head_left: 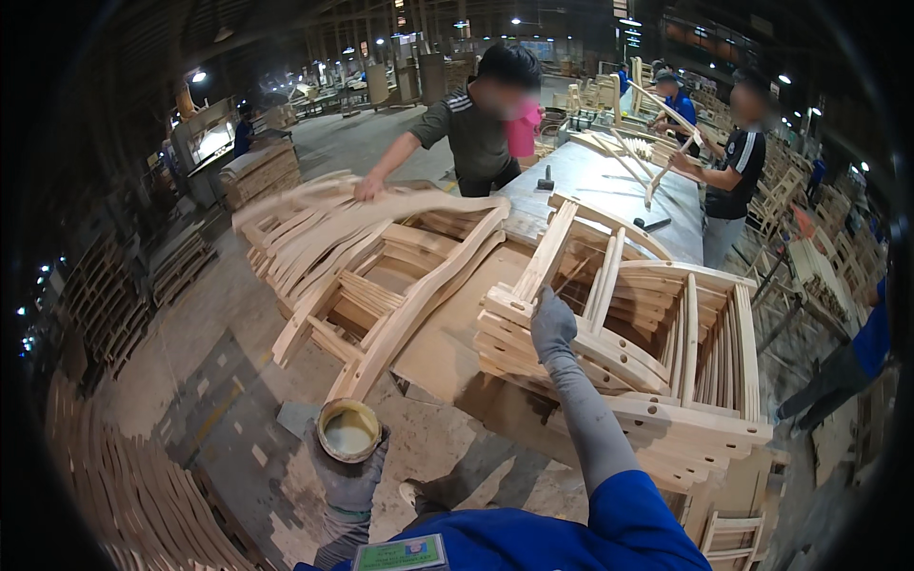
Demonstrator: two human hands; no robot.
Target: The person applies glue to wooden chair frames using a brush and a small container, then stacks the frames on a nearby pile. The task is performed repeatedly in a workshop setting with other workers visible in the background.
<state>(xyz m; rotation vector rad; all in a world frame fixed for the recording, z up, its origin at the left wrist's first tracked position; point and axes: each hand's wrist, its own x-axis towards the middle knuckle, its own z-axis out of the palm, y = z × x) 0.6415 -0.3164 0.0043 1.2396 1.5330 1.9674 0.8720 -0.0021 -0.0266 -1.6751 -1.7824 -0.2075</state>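
My left hand [350, 476], in a grey glove, is wrapped round a round cup [331, 415] with cream-coloured liquid inside. Its rim is smeared with the same stuff. My right hand [553, 328], gloved in grey too, is closed at the near left corner of a stack of light wooden chair frames [628, 362]. From its fingertips a thin brown stick [573, 272] points up and away over the frame's opening; its tip is hard to make out. Beside the hand, a slat [547, 252] of the top frame runs away from me.
Left of the stack lies a pile of curved wooden frames [419, 276], where a person's hand [369, 188] rests. Beyond stands a metal-topped table [581, 181] with a hammer [545, 179]. Another person [738, 167] holds wooden parts at its right. Curved pieces [143, 485] are stacked lower left.
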